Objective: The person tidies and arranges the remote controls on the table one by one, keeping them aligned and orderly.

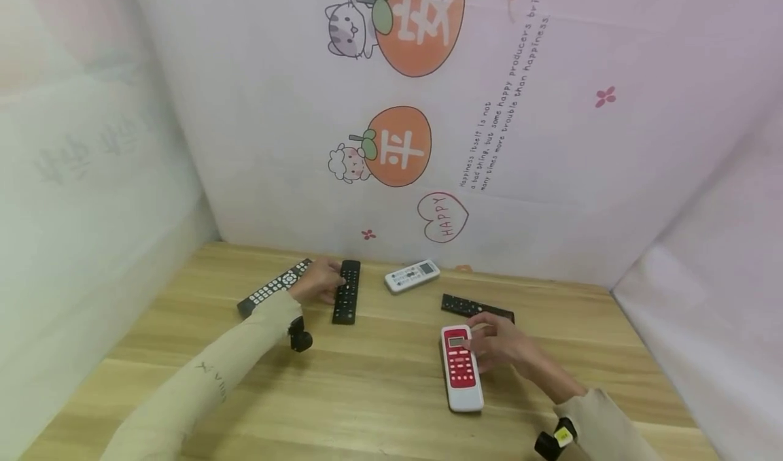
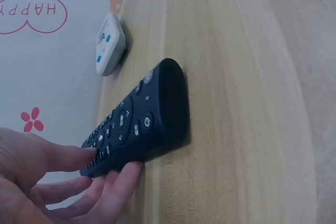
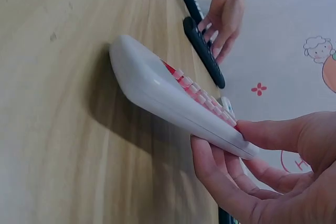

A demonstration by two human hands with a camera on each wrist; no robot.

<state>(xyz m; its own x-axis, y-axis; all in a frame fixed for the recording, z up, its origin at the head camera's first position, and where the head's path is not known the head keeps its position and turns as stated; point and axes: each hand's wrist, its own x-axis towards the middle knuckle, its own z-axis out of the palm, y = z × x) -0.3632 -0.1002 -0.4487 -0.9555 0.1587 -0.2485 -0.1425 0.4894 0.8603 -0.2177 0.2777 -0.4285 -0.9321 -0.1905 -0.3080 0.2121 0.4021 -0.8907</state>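
Note:
In the head view my left hand (image 1: 319, 281) has a black remote control (image 1: 346, 294) between thumb and fingers. The left wrist view shows the thumb on its buttons and the fingers along its side and underneath. Farther right, my right hand (image 1: 497, 344) holds a white remote control with a red face (image 1: 460, 369) by its upper right side. In the right wrist view the thumb presses on the face of this remote (image 3: 173, 103) and the fingers lie under its edge. A shadow beneath it falls on the wood; whether its lower end touches the table cannot be told.
A black remote with pale buttons (image 1: 272, 287) lies slanted by my left hand, partly covered by the forearm. A white remote (image 1: 412, 276) lies near the back wall. Another black remote (image 1: 477, 307) sits behind my right hand. Printed cloth walls (image 1: 275, 141) enclose the wooden table (image 1: 367, 393).

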